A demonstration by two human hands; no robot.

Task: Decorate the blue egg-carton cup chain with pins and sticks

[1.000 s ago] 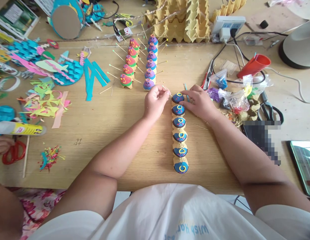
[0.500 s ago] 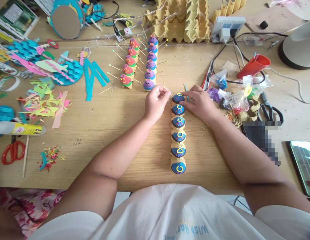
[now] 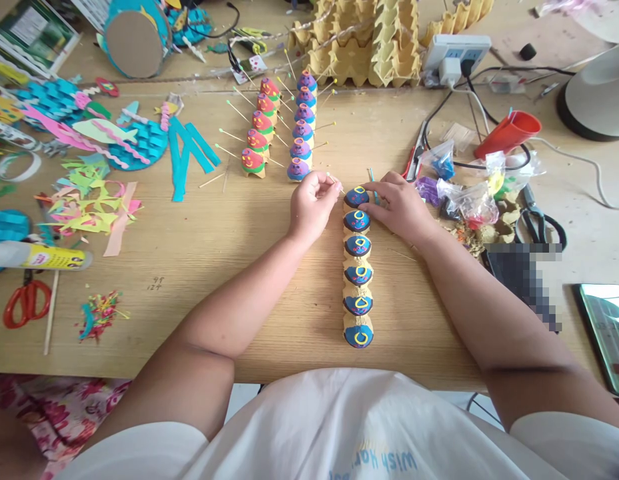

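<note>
A strip of egg-carton cups [image 3: 358, 275] covered in blue clay, with yellow rings on top, lies lengthwise in front of me. At its far end, my left hand [image 3: 313, 205] pinches a thin stick with a small pale tip, the stick's end close to the left side of the farthest cup [image 3: 357, 197]. My right hand [image 3: 400, 203] holds that same cup from the right between thumb and fingers. Beyond my left hand stand a purple-and-blue cup strip [image 3: 302, 130] and a red-and-green one [image 3: 258, 140], both with thin sticks poking out at the sides.
Paper scraps [image 3: 92, 207], red-handled scissors [image 3: 26, 303] and a glue bottle [image 3: 54, 256] lie left. Bagged clay [image 3: 482, 200], a red cup [image 3: 509, 137], black scissors [image 3: 536, 223] and a phone [image 3: 604, 337] are right. Egg cartons [image 3: 362, 50] and a power strip [image 3: 456, 53] sit behind.
The blue strip appears shifted very slightly to the right, as does much of the table in view. Both hands keep the same hold.
</note>
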